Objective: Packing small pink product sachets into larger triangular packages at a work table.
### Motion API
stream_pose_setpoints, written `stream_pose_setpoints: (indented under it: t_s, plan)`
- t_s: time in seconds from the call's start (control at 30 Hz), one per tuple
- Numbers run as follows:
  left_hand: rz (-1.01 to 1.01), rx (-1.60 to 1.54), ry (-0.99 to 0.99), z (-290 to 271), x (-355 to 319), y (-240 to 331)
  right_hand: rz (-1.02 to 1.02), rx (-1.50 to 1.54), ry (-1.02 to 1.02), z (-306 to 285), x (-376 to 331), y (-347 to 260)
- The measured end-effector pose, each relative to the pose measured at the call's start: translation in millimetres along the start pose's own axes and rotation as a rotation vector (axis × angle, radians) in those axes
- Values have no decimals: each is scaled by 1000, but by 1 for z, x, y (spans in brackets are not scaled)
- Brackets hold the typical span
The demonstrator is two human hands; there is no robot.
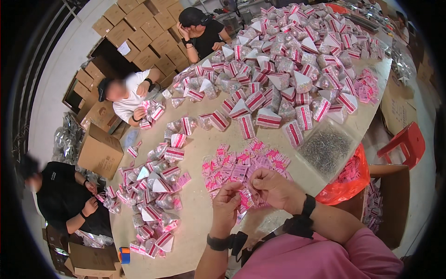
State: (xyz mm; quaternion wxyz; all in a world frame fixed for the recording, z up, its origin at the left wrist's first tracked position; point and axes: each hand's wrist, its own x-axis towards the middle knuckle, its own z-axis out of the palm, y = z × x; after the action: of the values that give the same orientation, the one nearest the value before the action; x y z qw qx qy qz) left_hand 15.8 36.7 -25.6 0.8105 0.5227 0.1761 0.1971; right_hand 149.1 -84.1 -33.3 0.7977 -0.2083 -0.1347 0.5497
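Note:
My left hand (226,204) and my right hand (275,188) are close together over the near edge of the table, fingertips pinched and facing each other. Whatever lies between the fingertips is too small to make out. A pink printed card (246,199) shows in the gap between the hands; I cannot tell whether it is held or lies behind them. Just beyond my fingers spreads a loose heap of pink cards (239,172). To the right of that heap, a shallow clear tray (303,149) holds many thin metal pieces.
Filled clear bags with pink-and-white tops (278,93) cover the table's far side; a smaller bag pile (155,195) lies left. An orange plastic bag (344,188) hangs by the right edge, near a red stool (405,146). Three people sit across, with cardboard boxes (100,149) behind.

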Motion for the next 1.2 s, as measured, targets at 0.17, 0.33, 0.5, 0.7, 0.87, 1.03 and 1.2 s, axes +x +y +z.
stream_pose_setpoints:
  t_s: [0.17,0.33,0.5,0.7,0.87,1.03,1.2]
  plan:
    - [-47,207,58,11,-2,3,-64,-77,43,2,0,2]
    - [143,510,89,8,-9,-12,-78,-76,75,8,-1,3]
    - [630,1042,71,35,-15,23,-78,-227,133,13,-6,1]
    - [669,1196,40,27,-9,19,-52,-244,118,14,-12,14]
    - [813,1279,133,31,-10,11,53,-289,83,13,-14,14]
    - [694,1223,58,25,-18,17,114,-356,20,11,-17,12]
    - [196,805,-376,19,-11,55,305,-499,-43,23,-26,-6]
